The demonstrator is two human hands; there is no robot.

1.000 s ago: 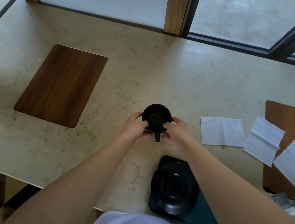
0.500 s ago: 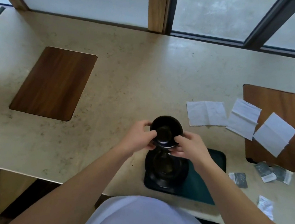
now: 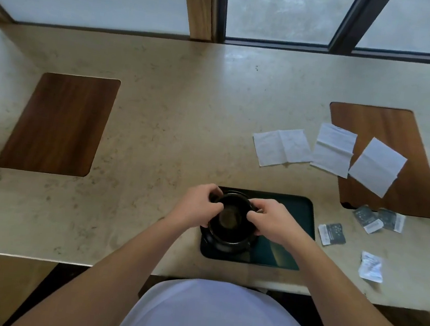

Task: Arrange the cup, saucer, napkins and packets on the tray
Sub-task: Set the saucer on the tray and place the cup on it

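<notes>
A black cup (image 3: 230, 219) is held from both sides over the left half of the dark green tray (image 3: 290, 225). My left hand (image 3: 195, 205) grips its left rim and my right hand (image 3: 269, 220) grips its right rim. Under the cup a black saucer (image 3: 223, 245) shows only at its near edge; I cannot tell whether cup and saucer touch. Three white napkins (image 3: 281, 147) (image 3: 333, 149) (image 3: 377, 166) lie unfolded to the right rear. Several packets lie right of the tray: a dark one (image 3: 333, 234), two overlapping (image 3: 379, 219), and a white one (image 3: 371, 266).
Two brown wooden inlays sit in the beige stone counter, one at the left (image 3: 57, 123) and one at the right (image 3: 385, 161) partly under the napkins. A window frame (image 3: 202, 8) runs along the back. The counter's front edge (image 3: 90, 264) is close to my body.
Both hands carried the cup from the counter back toward me and down over the saucer on the tray. The view tilted, bringing the packets and right inlay into sight.
</notes>
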